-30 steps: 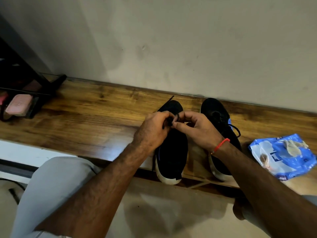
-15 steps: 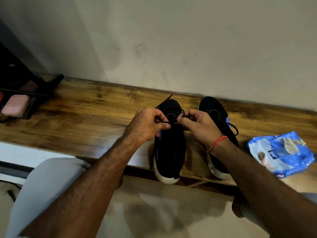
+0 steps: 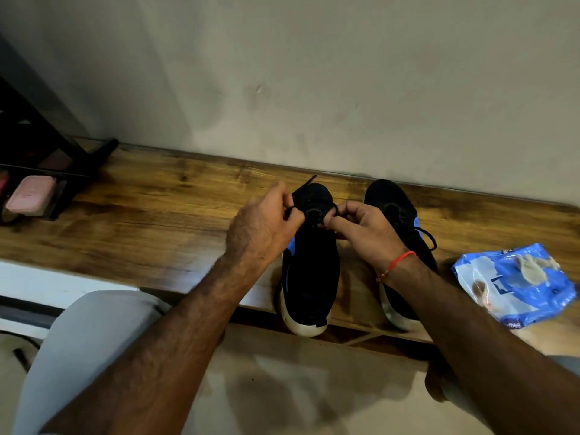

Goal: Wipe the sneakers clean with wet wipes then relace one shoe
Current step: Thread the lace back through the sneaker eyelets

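Observation:
Two black sneakers with white soles stand side by side on a wooden bench [image 3: 150,233], toes toward the wall. Over the left sneaker [image 3: 310,274], my left hand [image 3: 263,230] pinches one end of its black lace [image 3: 309,181]; a free tip sticks out toward the wall. My right hand [image 3: 361,227] pinches the other end of the lace near the shoe's front. The right sneaker [image 3: 395,202] lies partly under my right wrist, its own lace looping out to the right. A blue wet-wipe pack [image 3: 514,284] with a used wipe [image 3: 533,268] on it lies at the right.
A black rack [image 3: 47,171] holding a pink block [image 3: 31,196] stands at the bench's left end. A plain wall rises right behind the bench. My knee in light trousers [image 3: 88,346] is at lower left, above a pale floor.
My hands have drawn apart over the left sneaker, the left one moving left and up with the lace. The view has shifted slightly.

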`<state>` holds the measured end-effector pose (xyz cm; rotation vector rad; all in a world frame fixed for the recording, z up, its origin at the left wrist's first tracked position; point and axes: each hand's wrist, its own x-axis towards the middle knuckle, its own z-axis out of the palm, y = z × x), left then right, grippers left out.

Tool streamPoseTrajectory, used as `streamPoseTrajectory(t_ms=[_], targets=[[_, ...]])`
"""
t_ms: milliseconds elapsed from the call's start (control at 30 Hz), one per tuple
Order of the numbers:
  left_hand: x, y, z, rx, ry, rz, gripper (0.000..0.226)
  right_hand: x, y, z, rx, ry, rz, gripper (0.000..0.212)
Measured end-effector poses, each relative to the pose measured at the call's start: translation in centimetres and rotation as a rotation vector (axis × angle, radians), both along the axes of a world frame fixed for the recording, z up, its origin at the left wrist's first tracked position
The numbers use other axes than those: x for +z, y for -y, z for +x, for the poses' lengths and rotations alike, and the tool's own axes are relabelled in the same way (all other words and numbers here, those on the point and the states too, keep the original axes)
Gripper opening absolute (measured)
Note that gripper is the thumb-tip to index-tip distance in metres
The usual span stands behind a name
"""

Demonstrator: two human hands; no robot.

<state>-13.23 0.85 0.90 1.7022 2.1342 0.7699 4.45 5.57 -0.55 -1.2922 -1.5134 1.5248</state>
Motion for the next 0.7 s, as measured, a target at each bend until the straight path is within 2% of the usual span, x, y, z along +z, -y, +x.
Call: streamPoseTrajectory(t_ms=[67,233,300,367,433,500,567,633,700], targets=[[-0.3,-0.1,0.1,0.083,0.046,0.079,0.012,0.1,0.1,0.0,0.009,-0.008,-0.002,0.006],[0.9,-0.7,-0.1,0.251,0.524,0.203,0.010,-0.1,-0.2,0.5,-0.004,0.010,-0.017,0.006],[1.2,-1.0,-0.4,0.340,0.769,0.184,0.010,0.0,-0.1,0.5,0.002,0.006,-0.029,0.007],[0.9,-1.3,-0.9,0.414,0.932,0.083,0.018,0.0,0.0,0.5,-0.001,-0.007,-0.035,0.008],[0.1,-1.6,-1.2,0.445,0.980,-0.047,0.041,-0.1,0.0,0.4,-0.018,-0.025,-0.032,0.009],[-0.7,-1.6,-1.0,0.452,0.931,-0.160,0.068,-0.2,0.0,0.3,-0.030,-0.041,-0.038,0.010],[-1.2,-1.4,-0.5,0.481,0.900,-0.202,0.085,-0.2,0.0,0.2,-0.030,-0.047,-0.038,0.011],[-1.4,-1.3,-0.1,0.530,0.908,-0.240,0.085,-0.3,0.0,0.2,-0.024,-0.044,-0.020,0.012],[-1.1,-1.3,0.4,0.512,0.932,-0.375,0.063,-0.2,0.1,0.3,-0.008,-0.044,-0.004,0.011]])
